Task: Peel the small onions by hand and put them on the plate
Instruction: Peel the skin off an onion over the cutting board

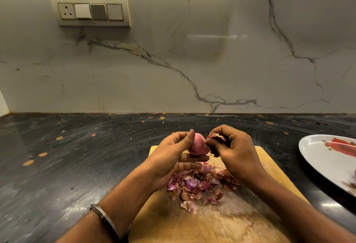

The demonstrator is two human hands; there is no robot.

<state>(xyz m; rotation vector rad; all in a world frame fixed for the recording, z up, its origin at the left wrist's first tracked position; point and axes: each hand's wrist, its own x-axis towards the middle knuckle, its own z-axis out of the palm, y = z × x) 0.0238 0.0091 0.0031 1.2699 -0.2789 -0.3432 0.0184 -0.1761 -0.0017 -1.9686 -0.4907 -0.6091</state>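
One pink onion, glossy, skin partly peeled.

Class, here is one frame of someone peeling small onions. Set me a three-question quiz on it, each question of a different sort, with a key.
1. True or false: the left hand holds the onion.
2. Where does the pile of skins lie? A) plate B) board C) bare counter
3. Fill in: the right hand pinches a piece of ____.

Key: 1 true. 2 B, on the board; the plate is off to the right. 3 skin.
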